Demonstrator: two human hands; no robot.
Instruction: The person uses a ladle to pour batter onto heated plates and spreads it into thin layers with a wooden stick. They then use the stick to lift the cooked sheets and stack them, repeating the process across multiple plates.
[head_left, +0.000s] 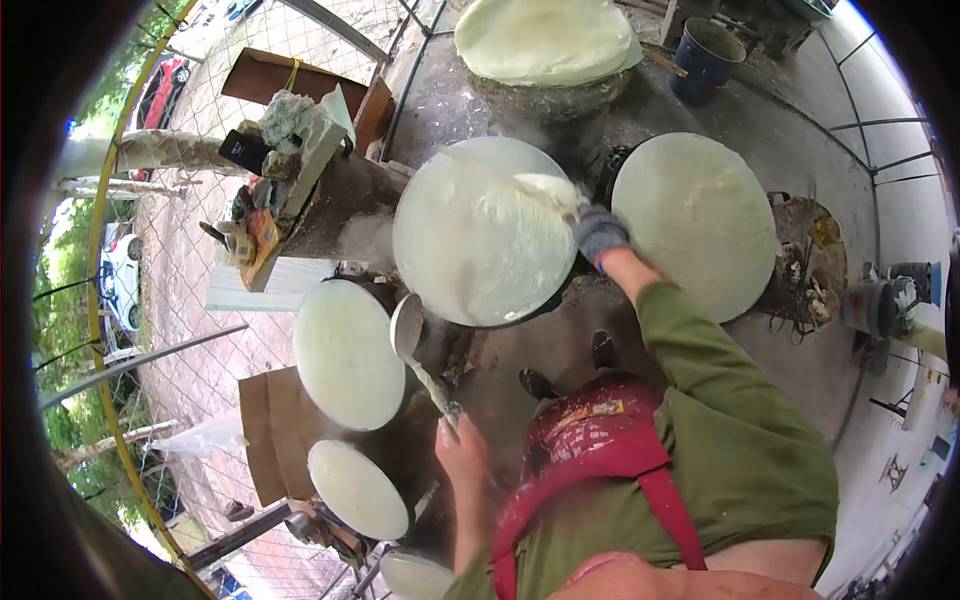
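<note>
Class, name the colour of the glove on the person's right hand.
Grey, with a red-and-blue cuff; the glove shows best in the head view.

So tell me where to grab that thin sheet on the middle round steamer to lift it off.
Probably at the loose edge already peeled up on the far right rim of the middle steamer, where the gloved right hand pinches it. The rest of the sheet lies flat and stuck, so come in from the right rim and peel toward the left. The left hand is busy with the ladle.
</note>
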